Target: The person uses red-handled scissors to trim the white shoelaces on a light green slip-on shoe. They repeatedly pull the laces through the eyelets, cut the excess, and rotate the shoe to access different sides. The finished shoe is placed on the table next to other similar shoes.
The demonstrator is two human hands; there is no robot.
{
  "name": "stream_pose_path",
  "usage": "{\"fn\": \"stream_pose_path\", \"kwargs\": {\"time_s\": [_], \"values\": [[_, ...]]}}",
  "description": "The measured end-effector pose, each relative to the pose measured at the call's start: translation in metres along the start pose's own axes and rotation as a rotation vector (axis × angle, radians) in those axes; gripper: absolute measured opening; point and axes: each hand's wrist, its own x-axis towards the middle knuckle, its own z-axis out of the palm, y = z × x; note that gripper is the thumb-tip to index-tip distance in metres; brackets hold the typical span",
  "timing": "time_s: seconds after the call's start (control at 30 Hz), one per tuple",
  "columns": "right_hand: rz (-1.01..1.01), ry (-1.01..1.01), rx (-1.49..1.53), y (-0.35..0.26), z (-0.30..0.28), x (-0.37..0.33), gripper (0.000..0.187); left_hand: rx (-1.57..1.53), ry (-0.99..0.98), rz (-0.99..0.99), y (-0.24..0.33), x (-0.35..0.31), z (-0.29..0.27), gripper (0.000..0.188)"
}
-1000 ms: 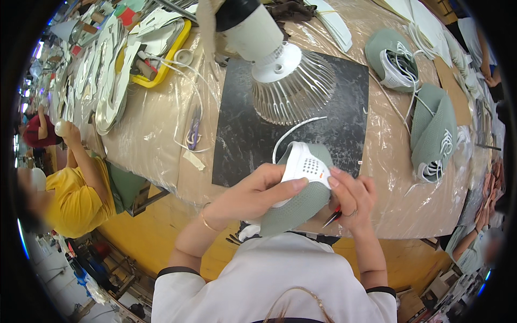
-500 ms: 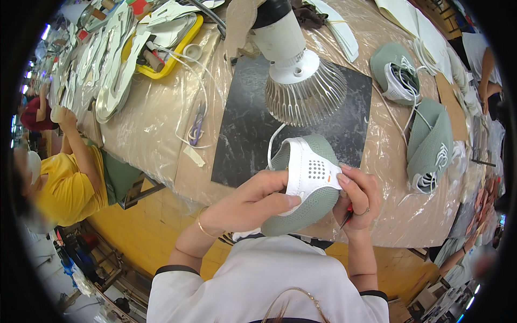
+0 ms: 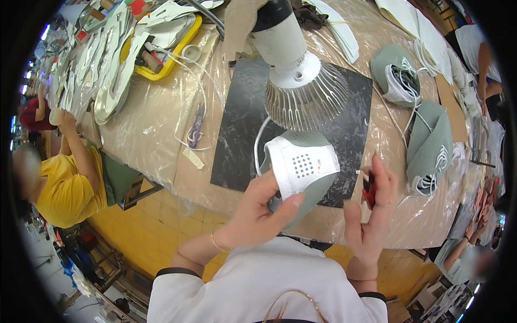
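Observation:
My left hand [image 3: 256, 207] grips a grey-green knit shoe upper [image 3: 320, 188], thumb on the outside and fingers inside the opening. The upper's white panel [image 3: 302, 166] carries a grid of small holes and a little orange mark, and faces up beneath the lamp. Apart from it, to the right, my right hand [image 3: 371, 215] is raised with thumb and forefinger spread. A small red-and-black tool [image 3: 369, 191] is held among its fingers; its exact kind is unclear. A tiny white piece [image 3: 358, 172] shows close to the fingertips.
A lamp with a finned metal head [image 3: 307, 97] hangs over a black mat [image 3: 237, 129]. Purple-handled snips [image 3: 196, 126] lie left; a yellow tray [image 3: 161, 74] and stacked pale pieces [image 3: 116, 81] lie beyond. Two green shoe uppers [image 3: 428, 132] rest right. A person in yellow [image 3: 72, 185] sits left.
My right hand has let go of the upper's edge and moved right, lifting with the tool. The upper has tilted and shifted slightly left in my left hand.

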Motion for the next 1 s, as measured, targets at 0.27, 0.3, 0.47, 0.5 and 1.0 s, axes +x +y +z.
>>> {"fn": "stream_pose_path", "kwargs": {"time_s": [0.27,0.3,0.47,0.5,1.0], "values": [[-0.343,-0.066,-0.218,0.000,0.006,0.003,0.051,0.014,0.031,0.117,-0.007,-0.002,0.005,0.034],[-0.354,-0.058,-0.231,0.000,0.007,0.003,0.050,0.019,0.029,0.106,-0.005,-0.002,0.004,0.034],[-0.345,-0.054,-0.270,-0.002,0.007,0.003,0.048,0.056,0.012,0.109,-0.004,-0.001,0.004,0.034],[-0.340,-0.061,-0.276,-0.002,0.007,0.003,0.048,0.076,0.004,0.124,-0.005,-0.001,0.003,0.034],[-0.374,-0.230,-0.268,-0.007,0.011,-0.002,0.048,-0.615,0.171,-0.496,0.007,0.006,0.002,0.027]]}}
